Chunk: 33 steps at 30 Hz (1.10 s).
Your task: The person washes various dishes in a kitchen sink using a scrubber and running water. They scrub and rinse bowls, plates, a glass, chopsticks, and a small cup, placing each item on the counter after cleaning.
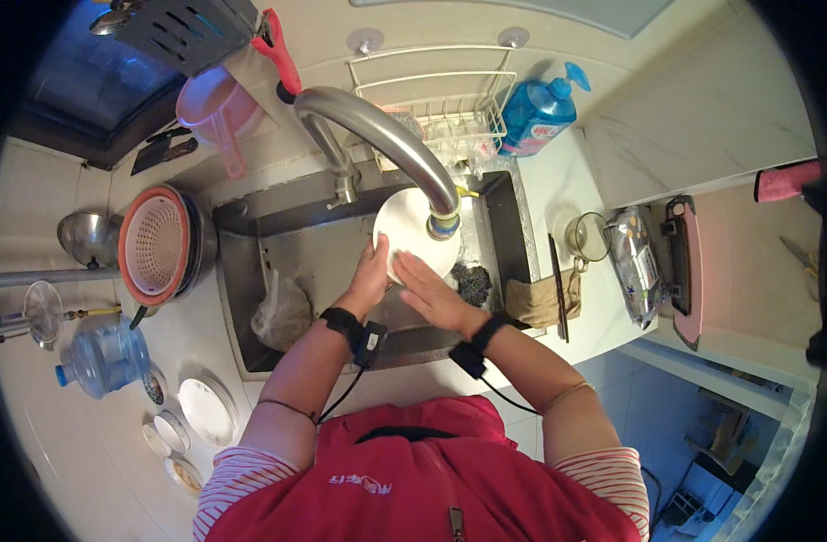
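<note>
A white plate is tilted under the spout of a steel gooseneck faucet, over a steel sink. My left hand grips the plate's near left edge, its thumb on the face. Fingers of my right hand lie flat against the lower part of the plate's face; whether the thumb grips the rim is hard to tell. A dark scouring pad rests in the sink just right of my right hand. At the sink's left side sits a knotted translucent plastic bag.
Left of the sink stand nested colanders and basins, a water jug and stacked plates. Behind are a wire rack and a blue soap bottle. At right lie a brown cloth, chopsticks and a glass cup.
</note>
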Each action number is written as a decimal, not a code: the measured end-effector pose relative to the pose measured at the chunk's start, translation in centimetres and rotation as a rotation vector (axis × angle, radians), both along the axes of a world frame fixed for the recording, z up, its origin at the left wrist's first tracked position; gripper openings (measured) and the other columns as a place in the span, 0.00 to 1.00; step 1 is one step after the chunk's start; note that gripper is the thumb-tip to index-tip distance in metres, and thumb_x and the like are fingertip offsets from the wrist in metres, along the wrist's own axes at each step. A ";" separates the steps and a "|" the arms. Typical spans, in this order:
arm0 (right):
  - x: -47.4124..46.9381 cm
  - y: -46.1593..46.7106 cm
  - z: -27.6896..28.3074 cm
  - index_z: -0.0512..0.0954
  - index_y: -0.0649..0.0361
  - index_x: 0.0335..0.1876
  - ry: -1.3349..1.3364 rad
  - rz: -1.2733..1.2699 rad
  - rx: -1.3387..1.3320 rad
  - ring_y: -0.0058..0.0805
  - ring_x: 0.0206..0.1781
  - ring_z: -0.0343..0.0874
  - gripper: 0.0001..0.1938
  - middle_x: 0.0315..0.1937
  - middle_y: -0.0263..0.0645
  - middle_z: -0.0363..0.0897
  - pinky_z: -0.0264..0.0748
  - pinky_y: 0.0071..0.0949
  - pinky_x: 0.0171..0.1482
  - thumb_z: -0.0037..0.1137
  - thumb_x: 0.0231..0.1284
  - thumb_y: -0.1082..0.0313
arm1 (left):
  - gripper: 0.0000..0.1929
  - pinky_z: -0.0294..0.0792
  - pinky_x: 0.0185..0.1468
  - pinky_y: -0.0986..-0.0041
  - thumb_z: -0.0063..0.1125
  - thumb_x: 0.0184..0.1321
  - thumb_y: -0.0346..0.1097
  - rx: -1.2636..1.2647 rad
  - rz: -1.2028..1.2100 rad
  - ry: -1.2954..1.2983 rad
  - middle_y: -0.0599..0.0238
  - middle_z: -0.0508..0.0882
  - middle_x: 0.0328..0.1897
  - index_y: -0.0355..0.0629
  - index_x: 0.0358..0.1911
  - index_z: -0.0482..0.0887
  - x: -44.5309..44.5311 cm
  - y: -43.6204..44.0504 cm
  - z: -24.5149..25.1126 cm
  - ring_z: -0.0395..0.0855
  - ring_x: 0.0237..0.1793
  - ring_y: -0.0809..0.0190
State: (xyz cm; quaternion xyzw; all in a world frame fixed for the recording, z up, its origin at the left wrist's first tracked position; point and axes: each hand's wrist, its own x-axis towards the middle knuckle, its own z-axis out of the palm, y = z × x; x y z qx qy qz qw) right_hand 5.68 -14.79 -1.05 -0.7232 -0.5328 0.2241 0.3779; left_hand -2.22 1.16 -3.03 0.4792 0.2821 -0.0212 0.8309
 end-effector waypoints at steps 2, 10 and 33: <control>0.1 0.0 -0.2 0.57 0.64 0.71 -0.165 -0.081 -0.172 0.49 0.76 0.50 0.29 0.72 0.55 0.54 0.42 0.44 0.76 0.39 0.72 0.53 | 0.27 0.79 0.49 0.60 0.36 0.74 0.54 0.020 0.038 0.089 0.60 0.77 0.58 0.44 0.67 0.60 -0.3 0.0 0.2 0.81 0.54 0.58; -0.1 0.2 -1.4 0.56 0.63 0.72 -0.084 0.067 -0.028 0.48 0.78 0.44 0.31 0.75 0.55 0.47 0.40 0.44 0.76 0.46 0.66 0.61 | 0.28 0.79 0.48 0.61 0.37 0.73 0.55 -0.092 0.109 0.096 0.56 0.77 0.57 0.39 0.65 0.62 -0.5 0.6 1.4 0.81 0.52 0.56; 9.7 -2.3 9.1 0.77 0.71 0.45 0.284 -0.690 -0.408 0.35 0.21 0.80 0.15 0.25 0.48 0.80 0.77 0.32 0.22 0.51 0.53 0.71 | 0.29 0.41 0.76 0.49 0.50 0.62 0.31 1.352 -0.623 -0.467 0.52 0.62 0.73 0.47 0.69 0.63 -1.4 0.0 2.2 0.57 0.73 0.44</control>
